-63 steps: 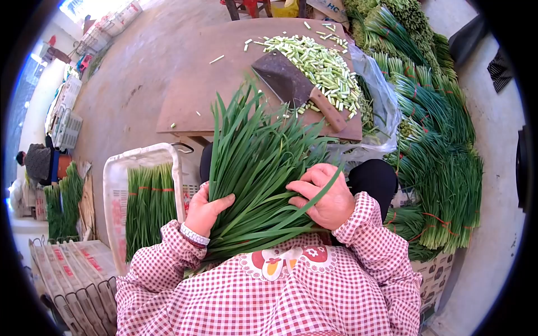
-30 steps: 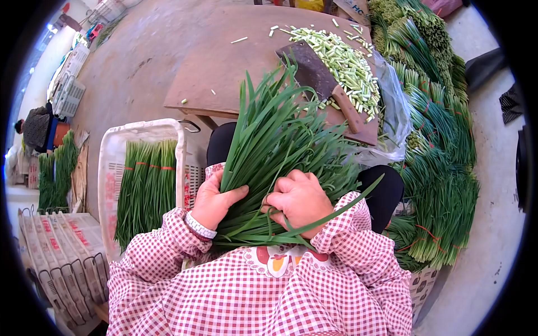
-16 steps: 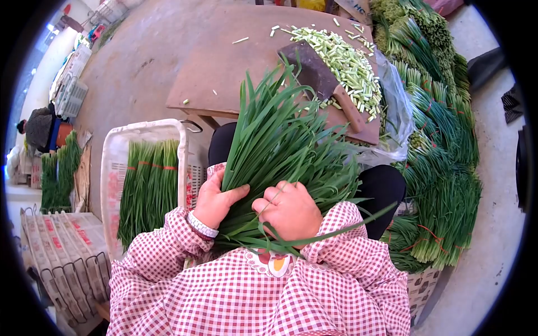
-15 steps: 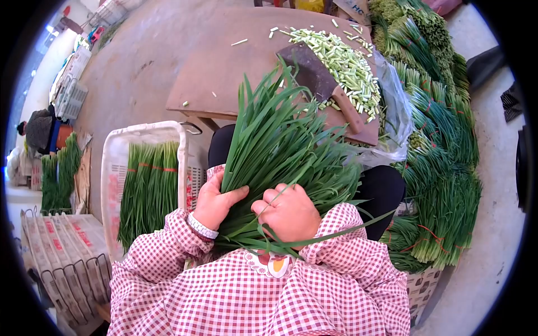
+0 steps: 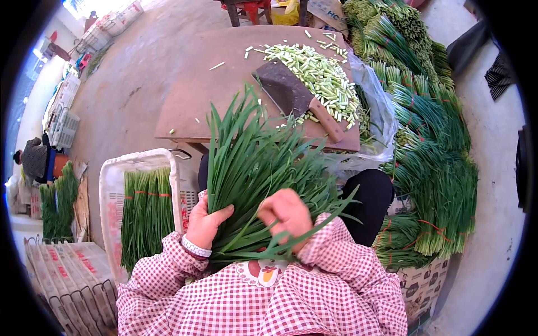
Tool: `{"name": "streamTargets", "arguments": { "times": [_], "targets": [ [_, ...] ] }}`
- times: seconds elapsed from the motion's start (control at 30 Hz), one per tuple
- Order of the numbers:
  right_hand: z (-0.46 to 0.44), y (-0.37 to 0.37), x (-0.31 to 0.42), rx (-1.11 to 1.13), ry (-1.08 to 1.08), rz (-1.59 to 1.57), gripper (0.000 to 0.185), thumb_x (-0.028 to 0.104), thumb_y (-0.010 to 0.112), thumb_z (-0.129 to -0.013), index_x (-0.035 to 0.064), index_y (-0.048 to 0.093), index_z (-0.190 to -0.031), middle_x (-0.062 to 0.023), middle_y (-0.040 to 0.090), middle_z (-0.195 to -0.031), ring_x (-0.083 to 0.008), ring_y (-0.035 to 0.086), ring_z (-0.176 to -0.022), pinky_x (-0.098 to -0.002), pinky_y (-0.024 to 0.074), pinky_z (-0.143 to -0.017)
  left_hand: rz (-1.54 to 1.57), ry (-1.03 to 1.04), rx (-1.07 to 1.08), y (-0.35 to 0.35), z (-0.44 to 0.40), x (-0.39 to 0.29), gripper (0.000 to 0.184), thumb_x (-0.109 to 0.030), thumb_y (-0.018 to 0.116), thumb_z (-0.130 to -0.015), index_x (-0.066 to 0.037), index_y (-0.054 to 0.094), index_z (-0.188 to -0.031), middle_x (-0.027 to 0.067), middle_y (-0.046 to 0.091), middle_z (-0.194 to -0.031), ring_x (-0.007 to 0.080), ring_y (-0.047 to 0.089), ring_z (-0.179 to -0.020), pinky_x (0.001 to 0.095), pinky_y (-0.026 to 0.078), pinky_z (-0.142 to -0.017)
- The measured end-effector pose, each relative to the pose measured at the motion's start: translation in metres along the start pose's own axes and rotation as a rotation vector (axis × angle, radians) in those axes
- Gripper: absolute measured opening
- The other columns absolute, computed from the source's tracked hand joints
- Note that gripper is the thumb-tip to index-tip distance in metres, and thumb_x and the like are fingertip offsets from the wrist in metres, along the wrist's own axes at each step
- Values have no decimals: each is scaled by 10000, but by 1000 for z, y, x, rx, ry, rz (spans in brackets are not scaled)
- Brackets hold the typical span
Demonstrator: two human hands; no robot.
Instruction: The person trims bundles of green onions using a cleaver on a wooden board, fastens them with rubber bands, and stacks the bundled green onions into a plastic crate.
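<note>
A large loose bunch of green garlic chives [image 5: 246, 157] lies across my lap, its leaf tips fanned toward the table. My left hand [image 5: 204, 225] is closed around the bunch's left side, thumb on top. Over the lower middle of the bunch is my right hand [image 5: 287, 217], its fingers curled and blurred by motion; whatever is between them is hidden. Several long leaves stick out to the right beneath that hand. Beyond the leaf tips, a cleaver [image 5: 283, 87] with a wooden handle rests on the brown table [image 5: 196, 73] beside a pile of chopped pale-green stalk pieces [image 5: 328, 81].
At my left stands a white plastic crate [image 5: 182, 196] with tied chive bundles [image 5: 147, 215]. Below it are stacked crates [image 5: 73, 274]. Many tied bundles [image 5: 431, 140] are heaped at my right, beside a clear plastic bag [image 5: 384, 112]. Another person [image 5: 36, 159] is at far left.
My right hand has lifted a little and moved right, away from the leaves it was pressed into. My left hand keeps its hold. The view has tilted slightly upward.
</note>
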State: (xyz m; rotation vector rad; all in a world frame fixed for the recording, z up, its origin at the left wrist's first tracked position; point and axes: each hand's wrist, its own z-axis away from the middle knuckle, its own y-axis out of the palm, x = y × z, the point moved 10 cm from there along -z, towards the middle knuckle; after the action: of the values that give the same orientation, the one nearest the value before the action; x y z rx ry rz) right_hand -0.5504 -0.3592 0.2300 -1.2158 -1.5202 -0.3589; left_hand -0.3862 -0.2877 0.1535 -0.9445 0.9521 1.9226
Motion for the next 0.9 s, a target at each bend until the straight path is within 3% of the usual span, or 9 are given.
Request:
{"name": "streamTargets", "arguments": {
  "times": [0.03, 0.07, 0.13, 0.23, 0.33, 0.6, 0.73, 0.87, 0.9],
  "targets": [
    [-6, -18, -3, -79, 30, -16, 58, 42, 635, -799, 50, 600, -844, -50, 546, -742, -191, 540, -701, -314, 446, -644, -2, -1, 0, 0, -1, -2, 318, 36, 639, -812, -33, 595, -1119, 49, 651, -1061, 131, 606, -936, 284, 482, -860],
    [-3, -28, -34, -149, 287, -214, 56, 55, 613, -832, 39, 588, -880, -39, 531, -721, -190, 532, -683, -323, 450, -638, -3, -2, 4, 0, -1, -2, 318, 36, 639, -812, -33, 595, -1119, 49, 651, -1061, 131, 606, -936, 284, 482, -860],
    [1, -46, -73, -280, 481, -387, 140, 91, 615, -860, 25, 579, -978, -8, 523, -726, -106, 504, -649, -274, 438, -603, -32, -8, -10, -2, -2, -2, 329, 36, 639, -811, -29, 589, -1130, 48, 650, -1067, 131, 607, -941, 280, 479, -864],
    [-18, -56, -75, -108, 543, -142, 254, 124, 636, -861, 9, 558, -1073, -1, 533, -739, -73, 482, -628, -246, 430, -580, -45, -4, 15, 1, -2, -4, 340, 39, 642, -805, -31, 586, -1134, 43, 649, -1071, 126, 607, -940, 271, 475, -866],
    [-24, -41, -91, -66, 555, -292, 277, 136, 654, -850, 1, 570, -1077, -4, 536, -733, -74, 481, -623, -243, 425, -578, -43, -2, 3, -4, -2, 0, 340, 43, 644, -800, -36, 590, -1126, 39, 648, -1073, 119, 606, -938, 266, 475, -862],
    [-32, -45, -75, -51, 476, -238, 112, 111, 635, -856, 13, 617, -908, -26, 536, -734, -104, 506, -647, -270, 424, -585, -32, -7, -9, -6, -3, 0, 352, 42, 645, -802, -38, 589, -1140, 37, 649, -1074, 115, 605, -936, 264, 476, -860],
    [-33, -65, 17, 3, -66, -131, 90, 50, 691, -791, 63, 639, -863, -34, 542, -798, -134, 501, -693, -241, 381, -577, -52, -7, -6, -5, -5, -1, 359, 38, 653, -800, -31, 585, -1146, 38, 643, -1085, 117, 595, -953, 265, 471, -869],
    [-24, -50, 11, 88, 56, -652, 59, 73, 586, -901, 36, 552, -931, -73, 555, -963, -100, 526, -814, -204, 387, -514, -45, -3, 8, -1, -7, 2, 368, 34, 659, -799, -28, 580, -1153, 38, 636, -1100, 116, 586, -962, 267, 467, -876],
    [-19, -39, -10, 99, 332, -918, 66, 91, 551, -926, 40, 508, -932, -75, 554, -960, -100, 535, -816, -192, 367, -484, -56, 5, 13, 1, -7, 3, 370, 31, 661, -799, -27, 579, -1155, 38, 633, -1103, 115, 584, -965, 267, 466, -878]
  ]
}}
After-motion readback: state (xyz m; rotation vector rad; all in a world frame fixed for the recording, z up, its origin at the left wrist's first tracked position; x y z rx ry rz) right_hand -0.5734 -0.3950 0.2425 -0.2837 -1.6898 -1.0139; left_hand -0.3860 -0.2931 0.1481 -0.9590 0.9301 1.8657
